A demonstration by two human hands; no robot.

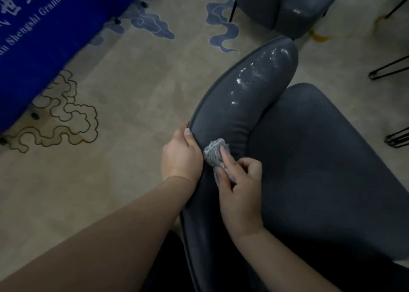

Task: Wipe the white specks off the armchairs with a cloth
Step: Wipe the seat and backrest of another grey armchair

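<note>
A dark grey armchair (321, 159) fills the right of the head view, its curved padded backrest running from near me up to the far end. White specks (254, 74) dot the far part of that backrest. My right hand (241, 192) pinches a small bunched grey cloth (214, 152) and presses it on the backrest's near section. My left hand (181, 154) grips the outer piped edge of the backrest just left of the cloth, thumb on top.
A second grey armchair (287, 6) stands at the top, also marked with a white patch. A blue cloth-draped table (44, 37) with white lettering is at the left. Black hairpin legs (391, 70) show at the right edge. Patterned carpet (132, 92) covers the floor.
</note>
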